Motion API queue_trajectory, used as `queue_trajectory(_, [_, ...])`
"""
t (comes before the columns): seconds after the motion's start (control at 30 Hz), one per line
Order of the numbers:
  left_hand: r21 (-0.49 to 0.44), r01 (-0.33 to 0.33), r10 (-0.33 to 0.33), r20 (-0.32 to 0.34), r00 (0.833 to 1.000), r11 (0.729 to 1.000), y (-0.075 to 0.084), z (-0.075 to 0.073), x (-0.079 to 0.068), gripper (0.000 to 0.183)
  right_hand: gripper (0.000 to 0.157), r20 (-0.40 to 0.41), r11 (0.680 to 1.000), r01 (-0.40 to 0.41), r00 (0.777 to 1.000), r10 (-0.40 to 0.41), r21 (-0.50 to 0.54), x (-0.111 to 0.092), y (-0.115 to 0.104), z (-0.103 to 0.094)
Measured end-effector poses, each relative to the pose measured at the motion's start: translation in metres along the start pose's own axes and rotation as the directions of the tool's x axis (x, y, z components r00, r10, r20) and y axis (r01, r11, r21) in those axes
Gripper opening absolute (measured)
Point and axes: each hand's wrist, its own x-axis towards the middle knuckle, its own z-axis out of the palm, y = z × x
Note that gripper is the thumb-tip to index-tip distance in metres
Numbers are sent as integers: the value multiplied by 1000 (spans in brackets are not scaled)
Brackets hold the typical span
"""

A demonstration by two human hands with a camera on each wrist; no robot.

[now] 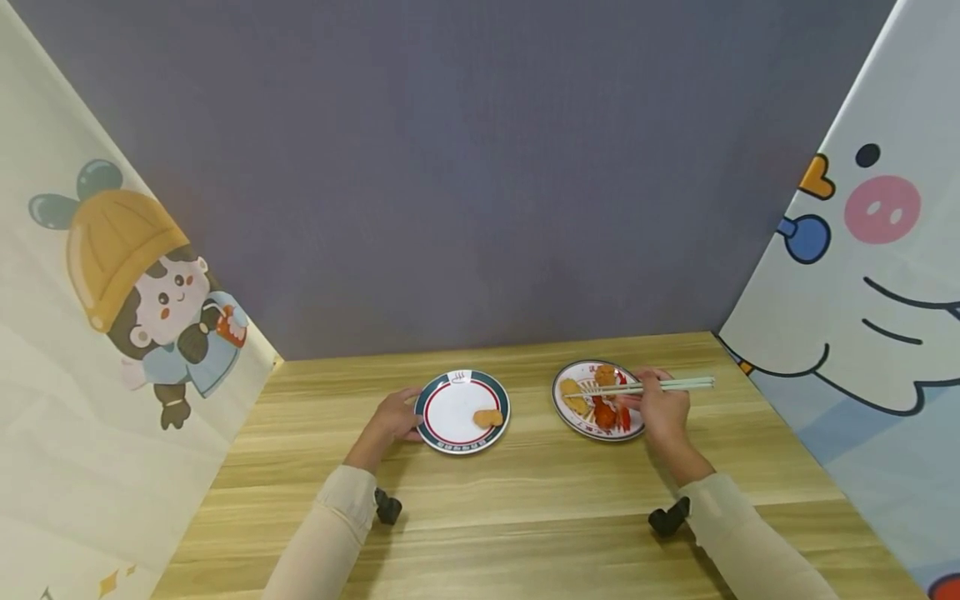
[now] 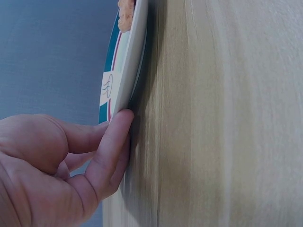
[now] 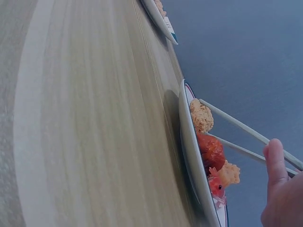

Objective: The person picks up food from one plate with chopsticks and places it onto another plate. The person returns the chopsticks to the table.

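The left hand pinches the rim of a green-edged plate carrying one golden piece; the right hand holds chopsticks, their tips at a breaded piece on another plate, though whether they grip it is hard to tell. Both plates rest on the counter.

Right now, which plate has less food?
The broad green-rimmed plate, gripped by the left hand: it bears only a small brown bit, while the thin-edged plate under the chopsticks holds several food pieces.
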Motion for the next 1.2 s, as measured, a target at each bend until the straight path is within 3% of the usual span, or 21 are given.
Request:
queue_trajectory(0.77, [-7,27,-27,-11,1000,1000,0,0,2,65,23,-6,986,-61,998,62,153,1,-9,0])
queue_trajectory(1.2, [-19,35,-35,-14,999,999,0,1,3,66,24,1,974,-29,1000,30,226,-5,-9,8])
